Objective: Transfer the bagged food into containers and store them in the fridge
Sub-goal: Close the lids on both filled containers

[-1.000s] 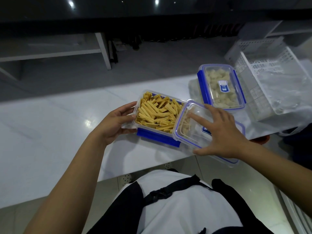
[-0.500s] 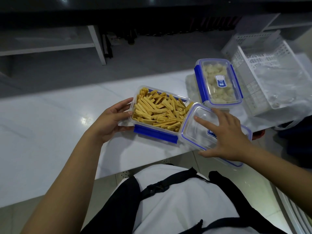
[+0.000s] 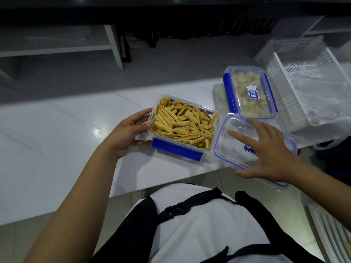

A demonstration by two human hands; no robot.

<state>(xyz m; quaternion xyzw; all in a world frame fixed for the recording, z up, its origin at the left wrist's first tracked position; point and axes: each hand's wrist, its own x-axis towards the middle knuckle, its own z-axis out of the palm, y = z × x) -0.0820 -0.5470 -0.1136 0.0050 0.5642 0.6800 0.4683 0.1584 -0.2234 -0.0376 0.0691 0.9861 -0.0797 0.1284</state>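
An open clear container (image 3: 177, 149) with blue clips, full of yellow sticks (image 3: 183, 123), sits on the white counter (image 3: 57, 149) near its front edge. My left hand (image 3: 128, 132) grips its left end, thumb on the near side and fingers on the rim. Its clear lid with a blue seal (image 3: 235, 147) lies to the right, partly overhanging the counter edge. My right hand (image 3: 266, 150) rests on that lid with fingers spread and straight. Behind it stands a second container (image 3: 249, 92), lidded, holding pale chunks.
A white perforated basket (image 3: 296, 76) lies at the right with a crumpled clear plastic bag (image 3: 322, 95) in it. White shelving (image 3: 112, 46) stands beyond the counter over a dark floor. My white shirt and black straps fill the foreground.
The lid, which overlapped the yellow-stick container's right end a second ago, has slid right and off it under my right hand. My left hand keeps its hold.
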